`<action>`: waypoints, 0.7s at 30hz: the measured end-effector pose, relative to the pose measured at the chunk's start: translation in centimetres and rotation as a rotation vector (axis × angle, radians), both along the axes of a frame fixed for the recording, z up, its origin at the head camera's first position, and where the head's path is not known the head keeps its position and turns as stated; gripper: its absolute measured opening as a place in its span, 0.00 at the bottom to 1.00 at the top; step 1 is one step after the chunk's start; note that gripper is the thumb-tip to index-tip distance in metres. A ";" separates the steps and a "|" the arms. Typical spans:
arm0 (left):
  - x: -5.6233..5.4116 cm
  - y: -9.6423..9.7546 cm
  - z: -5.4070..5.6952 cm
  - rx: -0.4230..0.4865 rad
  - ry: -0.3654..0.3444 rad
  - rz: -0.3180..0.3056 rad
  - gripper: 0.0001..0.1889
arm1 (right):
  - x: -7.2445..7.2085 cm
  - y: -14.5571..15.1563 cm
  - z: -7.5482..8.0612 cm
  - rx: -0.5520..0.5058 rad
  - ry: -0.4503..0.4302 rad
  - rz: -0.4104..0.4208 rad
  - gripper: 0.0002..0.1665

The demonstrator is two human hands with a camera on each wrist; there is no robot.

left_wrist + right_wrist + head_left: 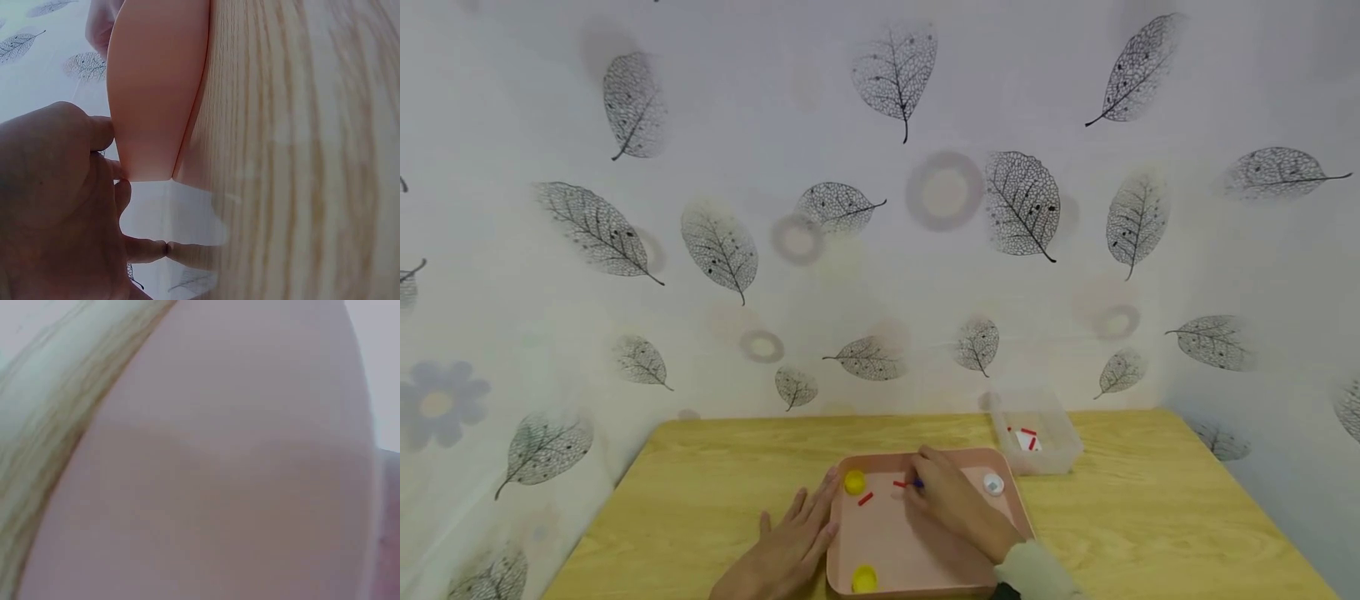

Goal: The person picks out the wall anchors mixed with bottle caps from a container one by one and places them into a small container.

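A shallow pink tray [887, 537] lies on the wooden table. In the head view my left hand [786, 537] rests against its left rim, fingers extended; the left wrist view shows the fingertips at the outside of the tray wall [159, 87]. My right hand [947, 498] is over the tray and pinches a small dark blue piece [917, 483], mostly hidden by the fingers. Beside that piece lies a red strip [899, 484], and a second red strip [866, 499] lies farther left. Only the tray's side [219, 394] fills the right wrist view.
Inside the tray stand a yellow round cup [854, 482] at back left, another yellow cup [864, 578] at front left, and a white round cup [993, 484] at back right. Behind it, a clear plastic box [1060, 454] holds red and white pieces. A patterned wall rises behind the table.
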State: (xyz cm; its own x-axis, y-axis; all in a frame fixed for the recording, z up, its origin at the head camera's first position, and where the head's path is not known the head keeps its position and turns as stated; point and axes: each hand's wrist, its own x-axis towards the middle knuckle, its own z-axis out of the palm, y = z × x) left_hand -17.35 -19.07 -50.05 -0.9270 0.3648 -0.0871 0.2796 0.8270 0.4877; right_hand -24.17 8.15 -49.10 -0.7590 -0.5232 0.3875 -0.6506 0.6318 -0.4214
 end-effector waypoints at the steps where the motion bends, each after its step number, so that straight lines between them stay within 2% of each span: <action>1: 0.0 0.0 0.0 0.002 0.000 -0.001 0.34 | 0.1 0.1 0.1 -0.014 -0.004 -0.002 0.07; 10: 0.0 -0.2 -0.1 0.010 0.019 -0.012 0.34 | 0.6 1.2 0.6 -0.086 -0.040 -0.030 0.05; 17: 0.0 -0.4 -0.1 0.015 0.033 -0.021 0.34 | 1.1 1.9 1.4 -0.129 -0.104 -0.039 0.05; 21: 0.1 -0.4 0.1 0.017 0.022 -0.024 0.34 | 1.3 2.1 1.6 -0.162 -0.086 -0.036 0.05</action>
State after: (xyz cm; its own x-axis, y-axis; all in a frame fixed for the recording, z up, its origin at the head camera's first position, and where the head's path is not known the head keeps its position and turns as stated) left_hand -17.27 -19.50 -49.93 -0.9195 0.3884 -0.0605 0.3102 0.8115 0.4952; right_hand -22.90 10.27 -47.46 -0.8100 -0.4310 0.3978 -0.5862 0.5733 -0.5724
